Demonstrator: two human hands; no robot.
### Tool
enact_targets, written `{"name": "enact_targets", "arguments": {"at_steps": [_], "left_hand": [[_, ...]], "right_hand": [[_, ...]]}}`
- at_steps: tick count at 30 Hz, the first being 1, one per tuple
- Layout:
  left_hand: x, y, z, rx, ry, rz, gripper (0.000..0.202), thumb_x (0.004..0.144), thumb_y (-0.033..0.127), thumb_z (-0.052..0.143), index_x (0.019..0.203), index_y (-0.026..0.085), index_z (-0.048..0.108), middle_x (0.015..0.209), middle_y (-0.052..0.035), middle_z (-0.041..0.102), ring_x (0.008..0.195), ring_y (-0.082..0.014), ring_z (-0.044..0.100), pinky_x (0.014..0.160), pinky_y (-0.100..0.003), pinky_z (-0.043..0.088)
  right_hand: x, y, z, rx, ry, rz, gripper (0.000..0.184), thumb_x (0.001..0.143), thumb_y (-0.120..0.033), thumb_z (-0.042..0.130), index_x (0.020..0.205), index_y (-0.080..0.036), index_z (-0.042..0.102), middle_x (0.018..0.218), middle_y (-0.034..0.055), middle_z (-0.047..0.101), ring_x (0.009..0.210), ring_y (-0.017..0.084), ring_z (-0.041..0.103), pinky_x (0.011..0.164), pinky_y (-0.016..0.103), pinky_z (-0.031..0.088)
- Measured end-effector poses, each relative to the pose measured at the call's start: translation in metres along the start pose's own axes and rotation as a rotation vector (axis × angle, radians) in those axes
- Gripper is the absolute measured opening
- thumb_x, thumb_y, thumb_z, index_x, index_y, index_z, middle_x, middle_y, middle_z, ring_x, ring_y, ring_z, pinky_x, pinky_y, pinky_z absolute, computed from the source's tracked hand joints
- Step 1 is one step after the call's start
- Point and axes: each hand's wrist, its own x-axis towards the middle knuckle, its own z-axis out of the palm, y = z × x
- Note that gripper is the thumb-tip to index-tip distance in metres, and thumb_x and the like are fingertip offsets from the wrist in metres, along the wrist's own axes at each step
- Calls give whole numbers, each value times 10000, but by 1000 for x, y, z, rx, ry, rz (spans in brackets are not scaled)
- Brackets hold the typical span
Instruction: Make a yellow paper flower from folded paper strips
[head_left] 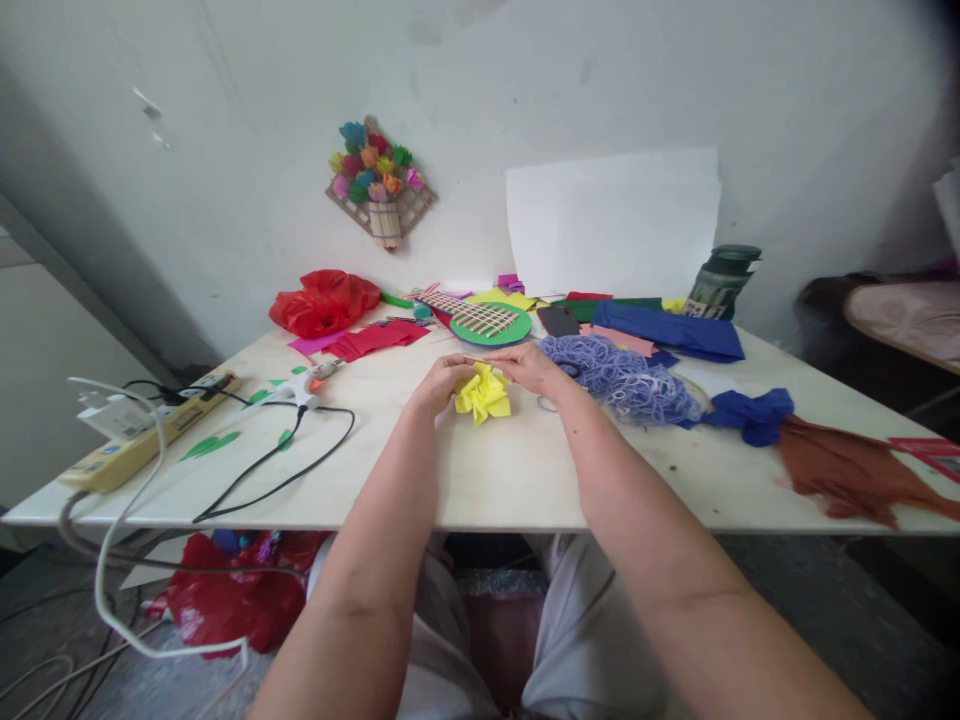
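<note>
A crumpled yellow paper flower (pixel 484 395) sits between my two hands over the middle of the white table (pixel 480 480). My left hand (pixel 439 385) is closed on its left side, fingers curled around the paper. On the other side my right hand (pixel 532 368) pinches the top of the flower, and a thin stick seems to run between the fingers. Both forearms reach in from the near edge.
Purple rubber bands (pixel 622 378), blue cloth (pixel 750 413) and brown cloth (pixel 855 470) lie right. A green woven disc (pixel 489 322), red paper (pixel 375 340), a red bag (pixel 324 300) and a phone (pixel 557 321) are behind. A glue gun (pixel 307 383) and power strip (pixel 142 440) sit left.
</note>
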Motion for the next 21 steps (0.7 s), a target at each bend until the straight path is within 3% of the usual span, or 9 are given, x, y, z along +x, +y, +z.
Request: {"name": "enact_targets", "arguments": {"at_steps": [5, 12, 21], "left_hand": [[-1, 3, 2, -71, 11, -11, 158, 509, 178, 587, 650, 112, 612, 535, -24, 598, 463, -128, 533, 472, -238, 420], [-2, 6, 7, -156, 6, -66, 183, 541, 254, 596, 637, 99, 612, 617, -62, 641, 555, -170, 582, 558, -280, 458], [-3, 5, 5, -72, -19, 17, 207, 550, 253, 656, 669, 84, 651, 616, -58, 646, 541, -158, 584, 557, -266, 443]], "right_hand": [[-1, -3, -1, -99, 26, -16, 268, 745, -349, 565, 947, -226, 691, 691, 24, 671, 667, 136, 559, 603, 226, 396], [-1, -6, -3, -225, 10, -11, 227, 763, -267, 565, 957, -271, 682, 849, 27, 697, 751, 154, 590, 654, 233, 407], [-1, -13, -6, -287, 1, -45, 244, 764, -221, 555, 976, -258, 672, 794, 17, 685, 689, 117, 552, 596, 199, 353]]}}
